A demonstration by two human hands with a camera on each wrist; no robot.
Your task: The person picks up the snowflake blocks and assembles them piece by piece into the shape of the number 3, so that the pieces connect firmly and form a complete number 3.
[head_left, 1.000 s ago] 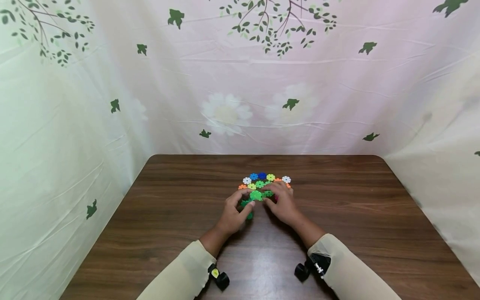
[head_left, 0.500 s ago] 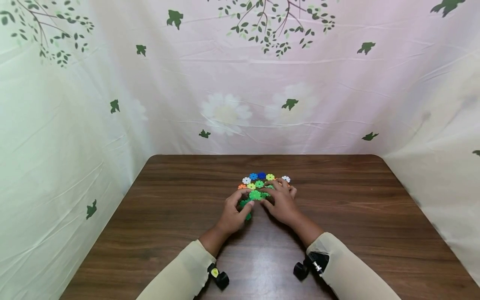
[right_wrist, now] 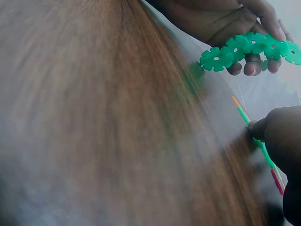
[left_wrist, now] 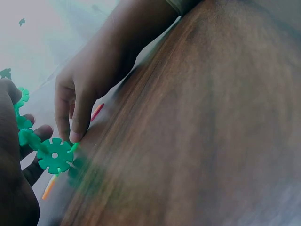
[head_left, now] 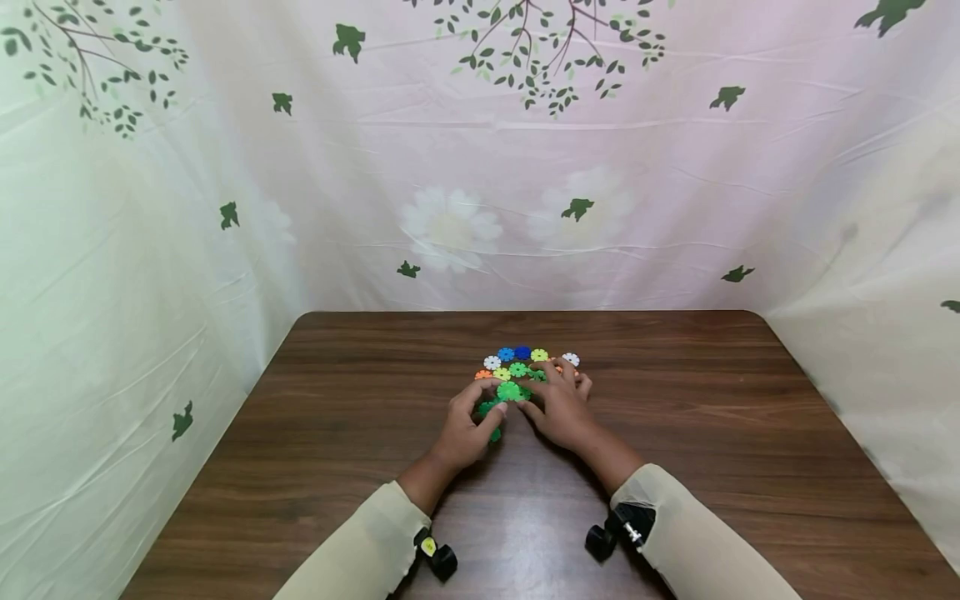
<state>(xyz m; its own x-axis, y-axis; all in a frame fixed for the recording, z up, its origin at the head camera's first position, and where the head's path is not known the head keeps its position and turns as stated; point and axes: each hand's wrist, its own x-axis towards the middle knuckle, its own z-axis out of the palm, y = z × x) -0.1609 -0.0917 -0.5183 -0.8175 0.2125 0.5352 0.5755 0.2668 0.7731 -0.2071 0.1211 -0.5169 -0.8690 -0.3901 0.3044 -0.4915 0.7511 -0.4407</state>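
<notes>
My left hand (head_left: 463, 427) holds a curved chain of interlocking green notched discs (head_left: 508, 391) above the table. In the left wrist view, one disc of the chain (left_wrist: 55, 156) faces the camera, with a hole at its centre. My right hand (head_left: 566, 410) is just to the right, its thumb and index finger about a green notched disc (left_wrist: 75, 147) low at the table; the fingers hide most of it. Behind both hands lies a flat group of coloured notched discs, with a dark blue one (head_left: 522, 353), a white one (head_left: 492, 362) and a yellow one (head_left: 539, 355).
The brown wooden table (head_left: 712, 433) extends around the hands. A pale curtain (head_left: 495, 167) printed with leaves and birds hangs behind it and along both sides. A black wrist camera (head_left: 600, 542) sits by the right sleeve, another (head_left: 444, 563) by the left.
My right hand has shifted slightly left, and the pink disc beside it is now covered. The left hand keeps its hold on the green chain, nearly still.
</notes>
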